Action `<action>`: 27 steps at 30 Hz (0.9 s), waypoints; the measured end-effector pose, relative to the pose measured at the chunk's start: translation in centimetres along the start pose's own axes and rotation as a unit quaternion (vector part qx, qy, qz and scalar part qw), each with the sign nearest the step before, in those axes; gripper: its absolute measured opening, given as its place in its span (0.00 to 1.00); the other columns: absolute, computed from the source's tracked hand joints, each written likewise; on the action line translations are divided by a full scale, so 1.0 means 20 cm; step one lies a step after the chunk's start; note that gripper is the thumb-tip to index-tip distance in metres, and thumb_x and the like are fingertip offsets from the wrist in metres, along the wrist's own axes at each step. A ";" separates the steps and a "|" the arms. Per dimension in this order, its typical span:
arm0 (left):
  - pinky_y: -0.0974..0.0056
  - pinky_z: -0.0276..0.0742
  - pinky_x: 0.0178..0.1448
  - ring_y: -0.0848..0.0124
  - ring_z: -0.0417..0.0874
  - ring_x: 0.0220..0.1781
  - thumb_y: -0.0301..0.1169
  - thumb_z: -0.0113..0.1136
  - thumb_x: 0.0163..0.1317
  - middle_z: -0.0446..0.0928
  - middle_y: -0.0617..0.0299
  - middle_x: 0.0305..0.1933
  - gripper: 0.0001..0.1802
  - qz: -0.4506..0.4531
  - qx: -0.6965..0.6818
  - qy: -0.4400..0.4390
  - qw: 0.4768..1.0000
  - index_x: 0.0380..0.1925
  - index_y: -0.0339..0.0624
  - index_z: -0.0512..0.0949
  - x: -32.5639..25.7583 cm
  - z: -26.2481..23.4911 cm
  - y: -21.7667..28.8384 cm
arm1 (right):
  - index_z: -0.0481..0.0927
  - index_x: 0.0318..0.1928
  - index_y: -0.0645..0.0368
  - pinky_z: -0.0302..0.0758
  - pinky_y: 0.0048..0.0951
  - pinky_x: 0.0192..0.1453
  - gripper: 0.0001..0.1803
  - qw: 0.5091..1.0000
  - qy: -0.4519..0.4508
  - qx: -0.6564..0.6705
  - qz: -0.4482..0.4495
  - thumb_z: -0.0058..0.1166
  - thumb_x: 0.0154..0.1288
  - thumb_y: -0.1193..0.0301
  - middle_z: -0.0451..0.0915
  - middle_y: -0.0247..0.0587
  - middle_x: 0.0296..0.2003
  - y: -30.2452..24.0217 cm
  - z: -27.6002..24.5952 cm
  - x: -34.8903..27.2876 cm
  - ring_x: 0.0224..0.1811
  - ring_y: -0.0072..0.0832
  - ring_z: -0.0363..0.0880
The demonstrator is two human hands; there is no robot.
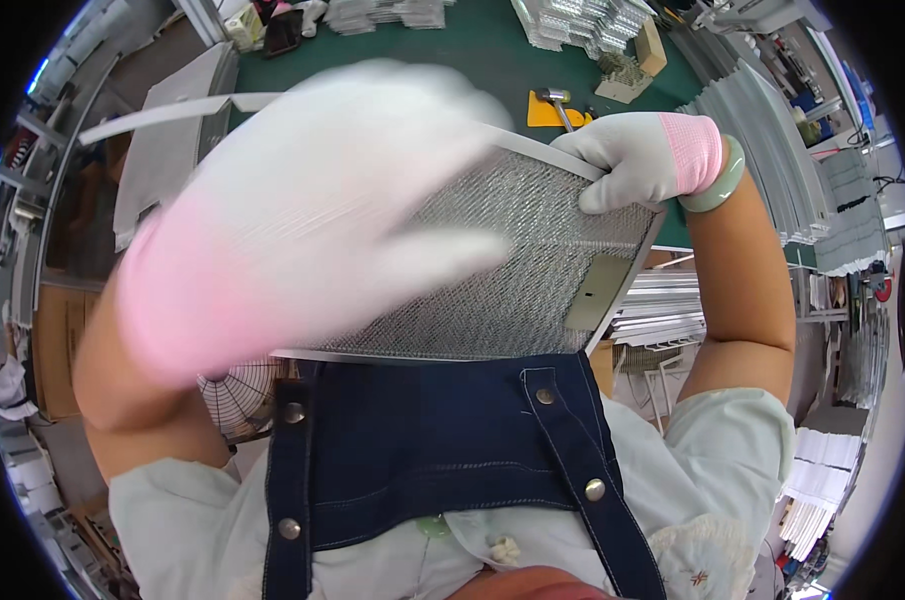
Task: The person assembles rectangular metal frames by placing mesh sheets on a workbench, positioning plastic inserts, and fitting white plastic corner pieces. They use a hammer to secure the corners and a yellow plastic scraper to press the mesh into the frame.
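Observation:
A silver metal mesh filter panel [493, 270] with a thin metal frame leans against my dark apron, tilted over the table's near edge. A plain flat plate [600, 290] sits near its right side. My right hand [628, 155], in a white glove with a pink cuff, grips the panel's upper right corner, thumb on the front. My left hand [323, 200], gloved alike, is raised close in front of the panel and smeared by motion. Its thumb stands apart from the fingers. Behind it a pale narrow strip [173, 113] reaches out leftward; whether it joins the panel is hidden.
On the green table [473, 50] lie a hammer [556, 98], an orange-yellow piece [545, 112] and a wooden block [651, 47]. Stacked silver mesh sheets [593, 25] stand farther back. Long metal panels [758, 150] lean at the right. A fan [241, 397] is low at the left.

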State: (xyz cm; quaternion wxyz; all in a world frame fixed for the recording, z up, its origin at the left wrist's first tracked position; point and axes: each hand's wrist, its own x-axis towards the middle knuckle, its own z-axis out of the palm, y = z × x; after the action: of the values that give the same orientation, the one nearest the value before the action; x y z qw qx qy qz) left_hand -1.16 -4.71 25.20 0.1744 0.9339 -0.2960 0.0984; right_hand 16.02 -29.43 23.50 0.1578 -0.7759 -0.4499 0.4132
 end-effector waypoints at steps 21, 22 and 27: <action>0.51 0.78 0.35 0.51 0.83 0.29 0.42 0.59 0.66 0.77 0.54 0.23 0.14 0.011 0.099 -0.095 0.990 0.36 0.42 0.76 0.25 0.22 -0.12 | 0.77 0.28 0.55 0.75 0.41 0.30 0.19 0.843 0.406 -0.347 -0.059 0.58 0.66 0.53 0.77 0.44 0.22 -0.08 0.33 0.03 0.25 0.44 0.80; 0.51 0.78 0.34 0.52 0.83 0.29 0.42 0.59 0.66 0.77 0.54 0.23 0.14 0.013 0.113 -0.093 0.989 0.36 0.42 0.76 0.24 0.21 -0.13 | 0.77 0.28 0.55 0.75 0.41 0.30 0.19 0.847 0.406 -0.336 -0.067 0.58 0.66 0.53 0.77 0.44 0.22 -0.08 0.32 0.03 0.25 0.43 0.80; 0.51 0.78 0.36 0.51 0.82 0.30 0.41 0.59 0.66 0.77 0.53 0.24 0.14 0.009 0.131 -0.087 0.988 0.35 0.41 0.75 0.20 0.19 -0.16 | 0.76 0.28 0.56 0.75 0.41 0.31 0.18 0.844 0.399 -0.352 -0.067 0.57 0.67 0.55 0.77 0.45 0.23 -0.09 0.31 0.02 0.27 0.44 0.80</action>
State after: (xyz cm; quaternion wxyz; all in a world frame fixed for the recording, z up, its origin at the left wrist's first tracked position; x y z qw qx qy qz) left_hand 4.27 -5.92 22.03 0.0235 0.9510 -0.3031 0.0557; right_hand 10.27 -28.88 20.56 0.0668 -0.8453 -0.5139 -0.1300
